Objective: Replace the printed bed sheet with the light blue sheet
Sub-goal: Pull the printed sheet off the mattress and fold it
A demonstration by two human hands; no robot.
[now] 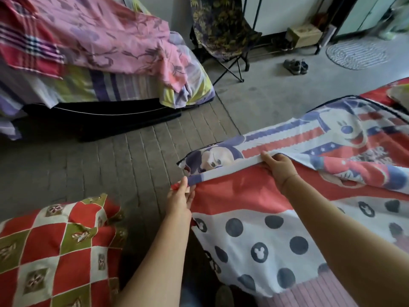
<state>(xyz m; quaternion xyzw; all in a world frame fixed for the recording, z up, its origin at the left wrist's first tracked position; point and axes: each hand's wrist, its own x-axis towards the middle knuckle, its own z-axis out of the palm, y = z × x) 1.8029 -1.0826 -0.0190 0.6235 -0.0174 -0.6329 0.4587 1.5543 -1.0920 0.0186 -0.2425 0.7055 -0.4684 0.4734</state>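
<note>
At 6 o'clock the frayed lower edge of the printed bed sheet (254, 229) lies over a pink striped mattress (314, 293), which shows bare below it. At 8 o'clock a red, white and olive checked cushion (55, 251) lies just beside the left forearm. Near centre, the left grip (180, 199) pinches the sheet's folded-over edge at its corner. At 3 o'clock from it, the right grip (280, 169) curls over the same fold and clutches it. The fold runs taut between them, and the sheet spreads out toward 3 o'clock. Open brick floor (143, 162) stretches from 9 to 12 o'clock. Beyond it, at 10 o'clock, a second bed (132, 87) is heaped with pink cloth (99, 41). A folding chair (223, 29) stands at 12 o'clock. Shoes (295, 66) and a round rug (356, 54) lie at 1 o'clock.
</note>
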